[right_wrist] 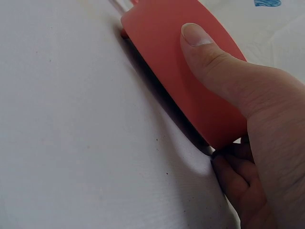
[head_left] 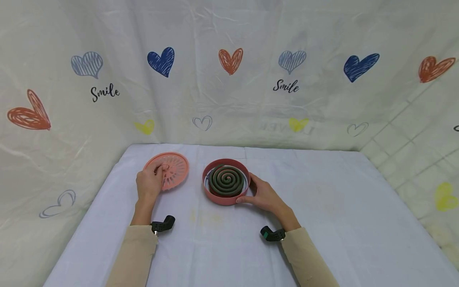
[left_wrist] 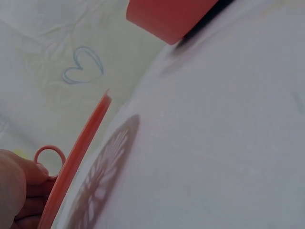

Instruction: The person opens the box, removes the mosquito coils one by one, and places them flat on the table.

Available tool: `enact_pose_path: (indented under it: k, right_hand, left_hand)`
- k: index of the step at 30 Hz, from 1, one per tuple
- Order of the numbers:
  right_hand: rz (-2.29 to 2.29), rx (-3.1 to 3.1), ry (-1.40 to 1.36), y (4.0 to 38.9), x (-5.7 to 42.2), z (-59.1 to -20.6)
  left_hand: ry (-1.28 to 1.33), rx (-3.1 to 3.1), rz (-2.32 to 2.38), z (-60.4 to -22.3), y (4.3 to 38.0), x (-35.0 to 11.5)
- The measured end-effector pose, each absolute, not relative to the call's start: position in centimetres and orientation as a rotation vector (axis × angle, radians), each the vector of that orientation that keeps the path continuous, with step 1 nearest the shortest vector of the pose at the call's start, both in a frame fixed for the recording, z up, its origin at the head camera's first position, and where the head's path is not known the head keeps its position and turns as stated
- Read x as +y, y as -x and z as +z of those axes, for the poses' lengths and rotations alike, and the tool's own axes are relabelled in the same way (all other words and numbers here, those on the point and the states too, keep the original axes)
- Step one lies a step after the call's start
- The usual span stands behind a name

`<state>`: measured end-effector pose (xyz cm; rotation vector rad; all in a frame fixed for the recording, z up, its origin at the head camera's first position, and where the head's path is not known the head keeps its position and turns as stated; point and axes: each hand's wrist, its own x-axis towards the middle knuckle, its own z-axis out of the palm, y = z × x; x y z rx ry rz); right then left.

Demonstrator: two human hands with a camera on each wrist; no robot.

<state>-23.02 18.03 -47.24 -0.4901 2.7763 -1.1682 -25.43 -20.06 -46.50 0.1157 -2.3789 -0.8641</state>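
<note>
Right hand (right_wrist: 267, 114), partly hidden behind red container (right_wrist: 186, 88)

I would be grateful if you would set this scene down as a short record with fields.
Left hand: the left hand grips the pink slotted lid at its ring
Right hand: the right hand grips the side of the round red holder
Holder contents: dark green coil, uncovered
Lid position: left of the holder, apart from it
Surface: white cloth
Backdrop: pale sheet printed with hearts and "Smile"
</note>
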Motion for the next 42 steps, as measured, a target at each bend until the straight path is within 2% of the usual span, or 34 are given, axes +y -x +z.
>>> enact_pose_path:
  k: [42]
  right_hand:
    - [-1.153, 2.788, 0.49, 23.0, 18.2, -47.4]
  left_hand:
    - [-0.248, -2.48, -0.926, -47.7, 25.4, -20.5]
